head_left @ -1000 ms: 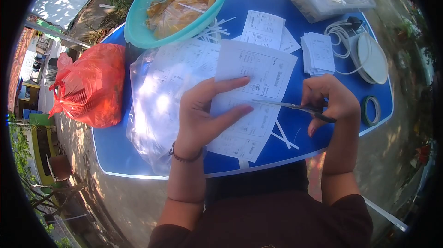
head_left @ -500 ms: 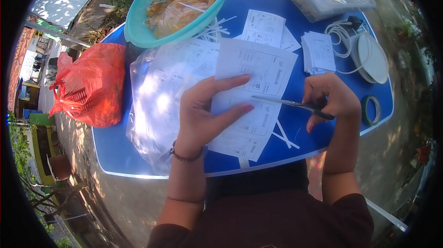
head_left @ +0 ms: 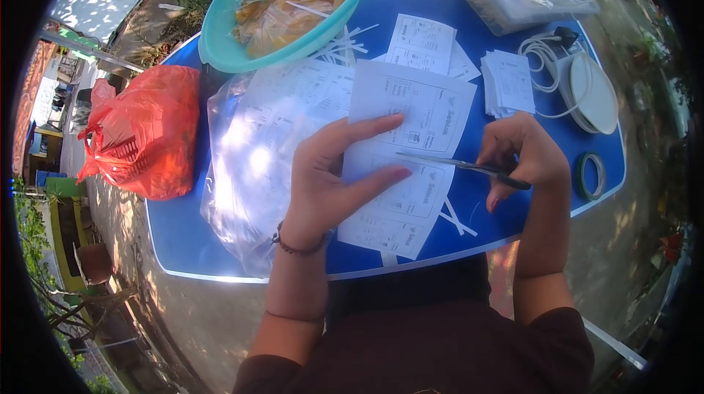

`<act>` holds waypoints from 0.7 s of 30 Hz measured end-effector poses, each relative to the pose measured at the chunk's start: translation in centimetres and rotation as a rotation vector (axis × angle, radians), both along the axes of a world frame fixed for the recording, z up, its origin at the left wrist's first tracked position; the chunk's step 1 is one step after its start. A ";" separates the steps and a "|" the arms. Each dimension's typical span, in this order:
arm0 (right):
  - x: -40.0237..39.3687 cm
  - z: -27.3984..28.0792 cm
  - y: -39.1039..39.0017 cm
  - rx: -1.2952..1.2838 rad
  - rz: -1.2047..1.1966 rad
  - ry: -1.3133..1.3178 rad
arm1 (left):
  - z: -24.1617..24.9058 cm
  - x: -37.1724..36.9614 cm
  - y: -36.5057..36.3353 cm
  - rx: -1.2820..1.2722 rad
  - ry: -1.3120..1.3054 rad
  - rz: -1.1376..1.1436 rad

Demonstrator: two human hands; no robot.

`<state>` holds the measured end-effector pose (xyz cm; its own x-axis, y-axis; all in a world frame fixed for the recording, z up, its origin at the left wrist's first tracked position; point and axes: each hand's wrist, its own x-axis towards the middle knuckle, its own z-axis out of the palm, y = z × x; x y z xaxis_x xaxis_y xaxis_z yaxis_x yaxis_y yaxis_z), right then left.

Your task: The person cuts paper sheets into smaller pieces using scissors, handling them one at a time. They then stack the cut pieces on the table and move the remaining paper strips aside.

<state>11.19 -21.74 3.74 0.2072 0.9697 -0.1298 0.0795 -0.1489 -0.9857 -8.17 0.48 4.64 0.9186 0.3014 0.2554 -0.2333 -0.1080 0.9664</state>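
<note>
A white sheet printed with several form panels [head_left: 407,100] is held by my left hand [head_left: 326,177], with thumb and fingers on its left side. My right hand [head_left: 529,150] grips a pair of scissors [head_left: 460,163] by the dark handles. Their blades lie across the sheet between two printed panels, pointing toward my left thumb. Beyond my right hand lies a stack of small printed slips [head_left: 510,80]. More printed sheets [head_left: 418,40] rest past the top of the held one. Thin white paper strips [head_left: 458,221] lie beneath its right edge.
On the blue table [head_left: 176,236] sit a clear plastic bag [head_left: 238,188], a red plastic bag [head_left: 150,141] and a turquoise basin [head_left: 214,53] of yellowish packets. To the right are a plastic container [head_left: 488,9], a white round object with cable [head_left: 592,93] and a tape roll [head_left: 591,175].
My left hand and the sheet have shifted slightly right. My right hand has moved a little to the left, with the scissor blades reaching slightly farther across the paper.
</note>
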 end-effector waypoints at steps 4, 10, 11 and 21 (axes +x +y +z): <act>0.2 -0.2 0.1 0.016 0.030 -0.060 | -0.3 0.1 0.2 0.108 0.014 -0.055; 0.1 -0.1 0.3 0.047 0.057 -0.132 | -0.4 0.2 0.0 0.105 0.029 -0.105; 0.1 -0.2 0.4 0.052 0.067 -0.154 | -0.6 0.2 0.0 0.105 0.021 -0.106; -0.5 -0.5 0.9 0.090 0.047 -0.127 | -0.8 0.5 -0.8 0.045 0.040 -0.059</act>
<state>10.67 -20.80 3.23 0.1704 0.9852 -0.0172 0.2093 -0.0532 -0.9764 -7.72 -0.29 3.81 0.9441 0.2358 0.2304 -0.2019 -0.1388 0.9695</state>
